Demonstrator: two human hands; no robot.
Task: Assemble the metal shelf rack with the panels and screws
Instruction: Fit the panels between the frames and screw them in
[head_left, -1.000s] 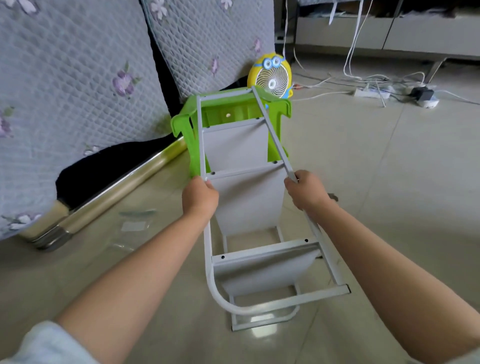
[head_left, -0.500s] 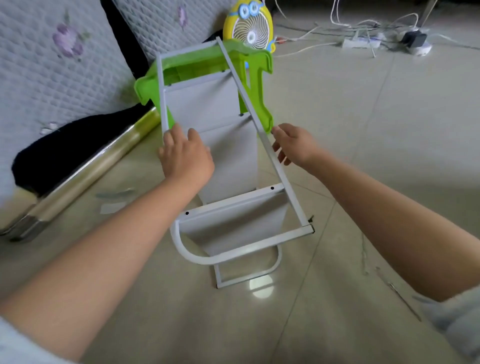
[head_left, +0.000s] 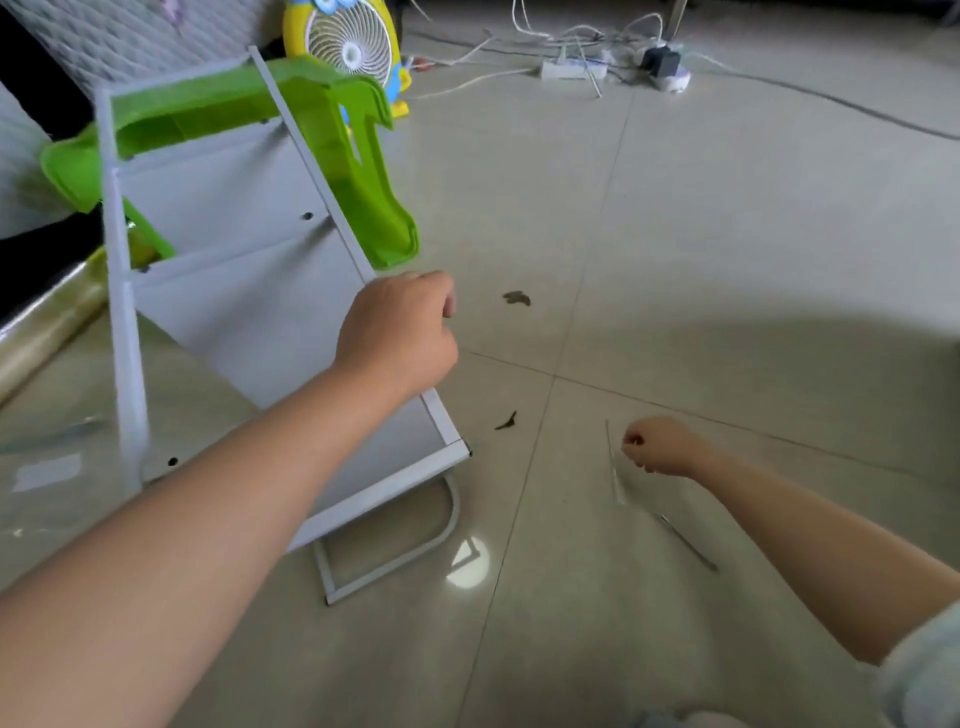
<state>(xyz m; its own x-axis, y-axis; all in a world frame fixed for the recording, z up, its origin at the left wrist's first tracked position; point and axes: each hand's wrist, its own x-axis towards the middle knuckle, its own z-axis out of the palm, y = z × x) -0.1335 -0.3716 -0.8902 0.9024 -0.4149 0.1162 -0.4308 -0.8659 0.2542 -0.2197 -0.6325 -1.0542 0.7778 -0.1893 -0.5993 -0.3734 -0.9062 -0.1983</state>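
White steel rack (head_left: 234, 291) lies tilted: upper end propped on the green stool (head_left: 358, 171), foot on the floor (head_left: 727, 260). Its long axis runs from the foot, just below my left grip (head_left: 397, 332), up and away to that grip's far left.

Left grip: fingers curled tight round the rack's right-hand side rail, roughly midway along.

Right grip (head_left: 660, 448): at floor level, well apart from the rack and to the right of the left grip. Its fingers are curled at what looks like a clear bag (head_left: 623, 493). I cannot tell whether anything is pinched.

Judgement: 1 hand steadies the rack and the other fetches fasteners. Any screw must travel leftward to a screw hole (head_left: 307, 215), and the left grip is the nearer of the 2.
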